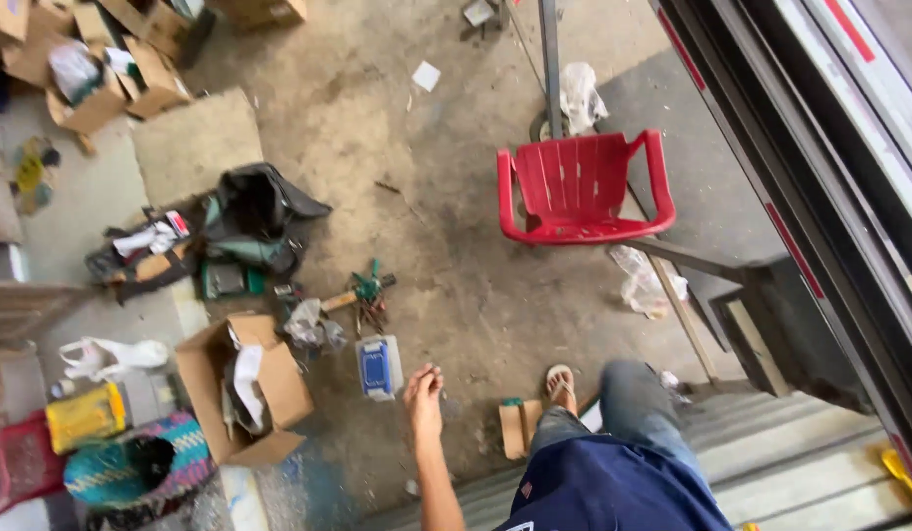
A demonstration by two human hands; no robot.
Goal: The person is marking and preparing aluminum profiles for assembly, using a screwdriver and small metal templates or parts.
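The person stands on a raised step looking down at a dirty concrete floor (426, 197), with one hand in view, the left hand (423, 393), hanging loose at the end of a bare forearm; its fingers are slightly curled, part open, and hold nothing. The right hand is out of view. Nearest to that hand, just to its left on the floor, lies a small blue and white box (377, 366). Farther left sits an open cardboard box (249, 393) with white paper and tools inside, and beyond the small box a clutter of hand tools (353, 295) with a wooden handle among them. Farther still lies an open black tool bag (254, 211). At the near left stand a woven basket (131, 472) and a yellow container (85, 417). To the far right stands a red plastic chair (584, 187), well apart from the hand. The person's sandalled foot (560, 385) rests near a small piece of cardboard (518, 425), right of the hand.
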